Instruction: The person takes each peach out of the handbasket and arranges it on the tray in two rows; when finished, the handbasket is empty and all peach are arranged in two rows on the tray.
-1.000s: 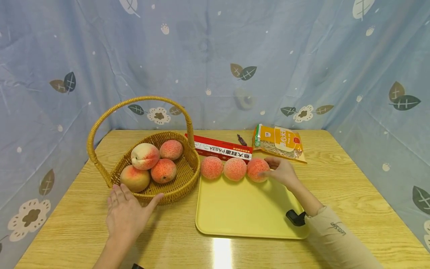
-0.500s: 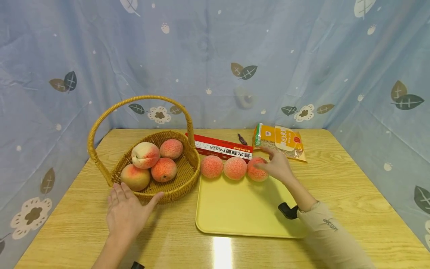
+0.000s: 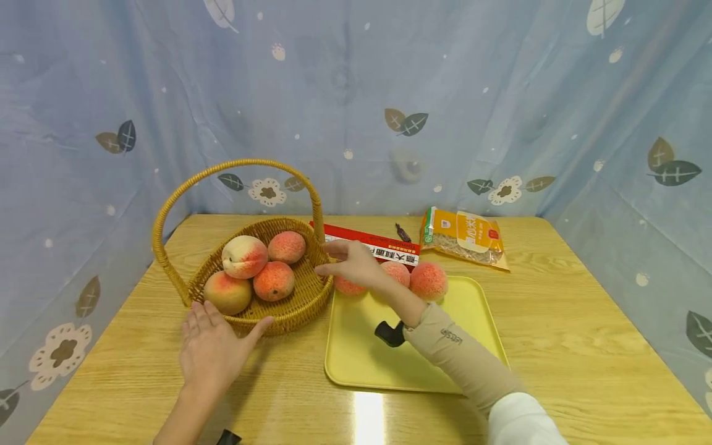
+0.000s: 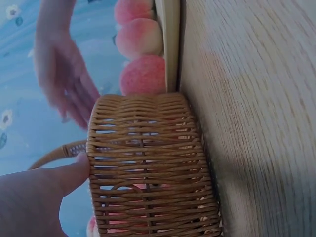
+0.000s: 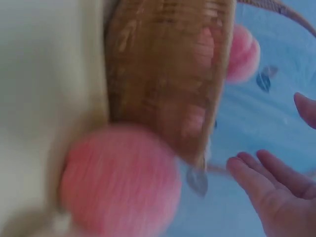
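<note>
A wicker basket (image 3: 295, 318) with a tall arched handle stands at the left, holding several peaches (image 3: 245, 256). My left hand (image 3: 214, 352) rests on its near rim with fingers extended; in the left wrist view the thumb (image 4: 71, 173) touches the rim. My right hand (image 3: 356, 266) is in the air by the basket's right rim, fingers spread, with nothing between them. Along the far side of a yellow tray (image 3: 411, 364) lie three pinkish-red peaches (image 3: 428, 281). The right hand and forearm partly cover two of them. One peach (image 5: 121, 182) looms large and blurred in the right wrist view.
Behind the tray lies a red pasta box (image 3: 389, 247), with a small dark wrapped item (image 3: 402, 232) beyond it. An orange food bag (image 3: 464, 238) is at the back right. A blue patterned curtain (image 3: 345, 111) surrounds the wooden table (image 3: 573, 346).
My right hand has let go of the rightmost peach on the tray and swung left above the row to the basket's right rim. The left hand stays at the basket.
</note>
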`<state>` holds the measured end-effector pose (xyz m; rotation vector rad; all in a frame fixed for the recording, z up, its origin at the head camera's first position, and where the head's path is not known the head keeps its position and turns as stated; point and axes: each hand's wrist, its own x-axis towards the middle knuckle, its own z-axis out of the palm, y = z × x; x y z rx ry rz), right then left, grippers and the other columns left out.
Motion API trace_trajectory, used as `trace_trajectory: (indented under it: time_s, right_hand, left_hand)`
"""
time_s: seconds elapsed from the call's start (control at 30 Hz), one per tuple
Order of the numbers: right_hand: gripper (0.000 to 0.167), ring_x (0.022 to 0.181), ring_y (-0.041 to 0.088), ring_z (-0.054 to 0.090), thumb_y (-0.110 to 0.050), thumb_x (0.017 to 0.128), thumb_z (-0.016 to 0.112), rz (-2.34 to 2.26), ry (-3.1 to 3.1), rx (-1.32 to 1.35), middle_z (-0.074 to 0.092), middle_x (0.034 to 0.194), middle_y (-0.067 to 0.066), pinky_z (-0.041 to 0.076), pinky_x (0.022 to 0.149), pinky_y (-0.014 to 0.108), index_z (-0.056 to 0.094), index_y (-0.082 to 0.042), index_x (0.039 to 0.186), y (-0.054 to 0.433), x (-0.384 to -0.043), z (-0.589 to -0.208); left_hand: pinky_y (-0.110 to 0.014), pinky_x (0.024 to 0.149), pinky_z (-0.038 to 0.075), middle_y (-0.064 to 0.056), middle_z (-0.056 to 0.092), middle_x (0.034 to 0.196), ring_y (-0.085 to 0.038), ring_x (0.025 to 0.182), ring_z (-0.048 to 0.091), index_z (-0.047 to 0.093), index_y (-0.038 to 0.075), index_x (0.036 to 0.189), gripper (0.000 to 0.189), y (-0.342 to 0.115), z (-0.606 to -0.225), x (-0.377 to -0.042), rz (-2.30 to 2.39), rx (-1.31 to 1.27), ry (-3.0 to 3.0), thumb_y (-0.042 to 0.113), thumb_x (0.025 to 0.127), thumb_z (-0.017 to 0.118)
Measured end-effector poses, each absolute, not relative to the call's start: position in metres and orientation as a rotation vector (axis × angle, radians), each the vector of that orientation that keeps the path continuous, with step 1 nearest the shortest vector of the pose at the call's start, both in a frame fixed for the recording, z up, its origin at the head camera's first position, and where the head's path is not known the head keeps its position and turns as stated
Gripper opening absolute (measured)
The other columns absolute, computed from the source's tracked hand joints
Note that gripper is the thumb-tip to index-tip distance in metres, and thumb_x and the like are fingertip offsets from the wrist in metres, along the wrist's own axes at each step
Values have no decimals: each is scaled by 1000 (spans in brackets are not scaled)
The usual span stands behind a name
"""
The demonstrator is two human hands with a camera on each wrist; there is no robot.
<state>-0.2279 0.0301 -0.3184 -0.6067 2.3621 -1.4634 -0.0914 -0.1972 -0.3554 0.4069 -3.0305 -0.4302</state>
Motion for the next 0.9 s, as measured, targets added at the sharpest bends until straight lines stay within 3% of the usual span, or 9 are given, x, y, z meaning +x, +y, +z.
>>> trace_trajectory:
  time_s: [0.33, 0.53, 0.7, 0.83, 0.9]
  right_hand:
    - [68, 131, 32, 46, -31, 89, 69, -1280, 2339, -398, 48, 144, 16, 45, 101, 44, 44, 1, 143, -44, -245, -336]
    - [70, 125, 31, 51, -31, 90, 68, -1294, 2301, -318, 45, 144, 18, 51, 92, 41, 40, 4, 143, -63, -254, -342]
    - [77, 130, 32, 46, -31, 91, 67, -1313, 2225, -289, 37, 150, 19, 49, 95, 44, 31, 4, 149, -68, -253, -347]
    - [79, 128, 33, 48, -27, 87, 71, -1336, 2167, -306, 39, 148, 19, 50, 95, 46, 32, 5, 147, -65, -253, -351]
    - [70, 119, 29, 55, -25, 83, 76, -1315, 2172, -340, 50, 136, 16, 53, 90, 42, 44, 6, 137, -64, -254, -352]
  left_hand:
    - [-61, 113, 11, -50, 7, 142, -62, 134, 12, 11, -30, 138, 123, -194, -355, -94, -397, 399, -3062, 78, 86, 41]
    - [-62, 113, 12, -50, 9, 142, -62, 134, 12, 13, -29, 138, 123, -194, -355, -93, -400, 404, -3042, 79, 85, 41]
    - [-62, 112, 12, -50, 9, 142, -62, 134, 13, 13, -29, 138, 124, -196, -356, -92, -395, 414, -3034, 79, 85, 40]
    - [-62, 112, 11, -50, 7, 143, -62, 134, 11, 12, -29, 138, 125, -197, -355, -91, -408, 427, -3039, 80, 84, 40]
    - [-62, 112, 11, -50, 7, 143, -61, 134, 11, 11, -29, 138, 125, -197, -355, -91, -414, 433, -3044, 80, 84, 40]
